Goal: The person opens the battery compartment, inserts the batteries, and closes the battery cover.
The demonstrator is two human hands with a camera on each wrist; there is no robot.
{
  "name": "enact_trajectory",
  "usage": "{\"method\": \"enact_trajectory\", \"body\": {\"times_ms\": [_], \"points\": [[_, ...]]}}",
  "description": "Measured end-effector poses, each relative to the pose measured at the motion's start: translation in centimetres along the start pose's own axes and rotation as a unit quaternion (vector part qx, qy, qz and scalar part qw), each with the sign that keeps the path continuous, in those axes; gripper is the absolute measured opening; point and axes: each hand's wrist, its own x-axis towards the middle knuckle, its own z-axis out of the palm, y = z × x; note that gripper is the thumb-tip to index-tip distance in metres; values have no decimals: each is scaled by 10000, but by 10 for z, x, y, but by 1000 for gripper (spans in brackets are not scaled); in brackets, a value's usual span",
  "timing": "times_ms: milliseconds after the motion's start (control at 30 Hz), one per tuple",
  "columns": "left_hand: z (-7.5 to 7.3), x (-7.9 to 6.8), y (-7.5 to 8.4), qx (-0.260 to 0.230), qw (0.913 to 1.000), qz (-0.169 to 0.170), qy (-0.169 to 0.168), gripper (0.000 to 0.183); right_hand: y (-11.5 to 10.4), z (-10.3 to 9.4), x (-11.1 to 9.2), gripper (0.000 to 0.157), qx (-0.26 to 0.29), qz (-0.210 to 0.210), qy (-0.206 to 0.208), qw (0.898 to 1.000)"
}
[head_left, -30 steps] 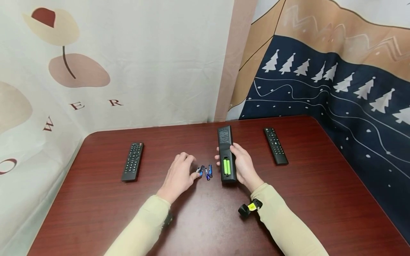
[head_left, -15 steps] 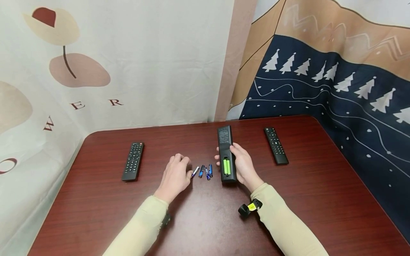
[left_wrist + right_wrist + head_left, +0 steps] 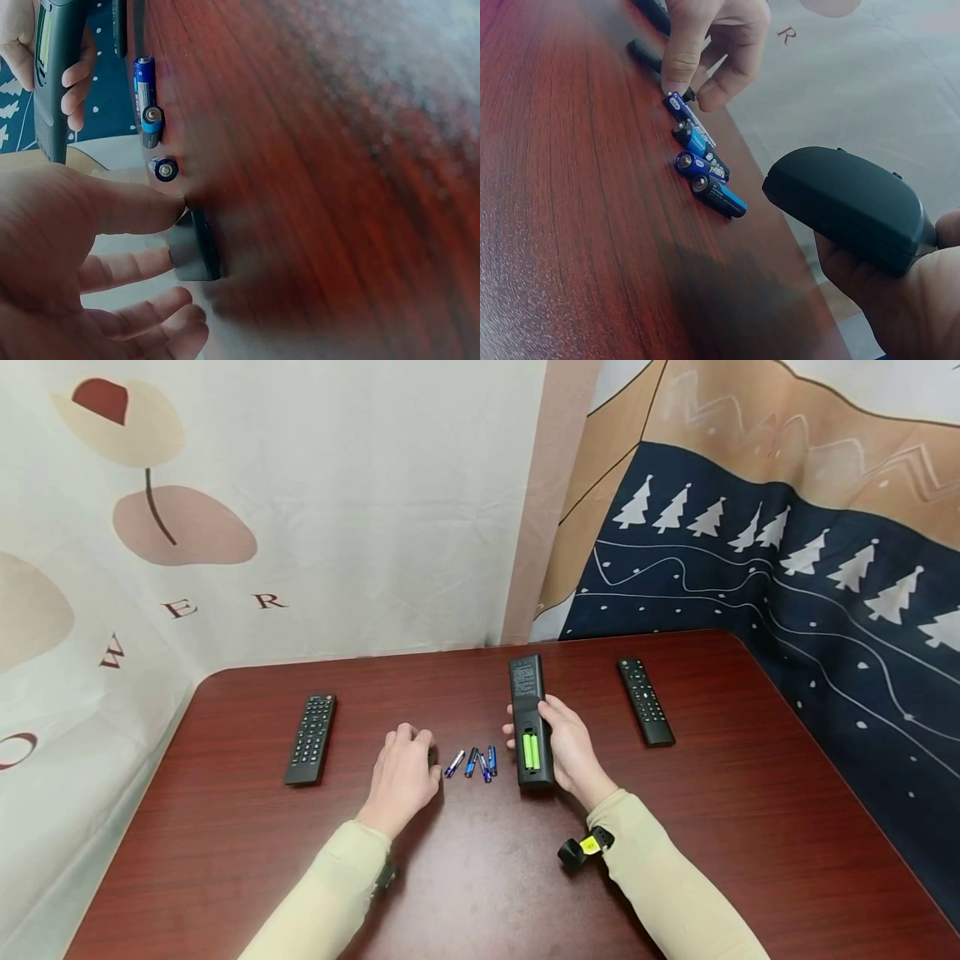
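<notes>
Three remotes [image 3: 527,685] are counted: one is held and two are laid on the single counter [image 3: 480,885]. Four loose blue batteries [image 3: 471,762] are seen, and two green batteries [image 3: 531,751] are seated in the held remote. One small dark cover [image 3: 193,253] is pinched. Two hands [image 3: 401,781] and two sleeves [image 3: 322,893] are shown. Nine pale trees [image 3: 707,518] and four red letters [image 3: 269,601] are printed on the hangings [image 3: 375,527].
</notes>
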Motion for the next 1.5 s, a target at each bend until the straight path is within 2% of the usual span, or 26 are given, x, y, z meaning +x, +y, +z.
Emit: {"method": "enact_trajectory", "body": {"times_ms": [267, 500, 733, 1067, 1500], "points": [[0, 0, 0, -146, 9998, -15, -108, 27, 0, -1, 1, 46, 43, 39, 23, 10000], [1, 1, -1, -315, 9994, 107, 23, 27, 1, -1, 1, 46, 51, 22, -32, 10000], [1, 2, -1, -644, 9973, 266, 251, 18, 2, 0, 1, 47, -13, -20, -49, 10000], [-4, 2, 12, -907, 9936, 458, 492, 22, 2, 2, 0, 47, -12, -39, 10, 10000], [-11, 0, 33, -1194, 9898, 613, 482, 20, 3, 5, 0, 47, -8, -15, -18, 10000]]}}
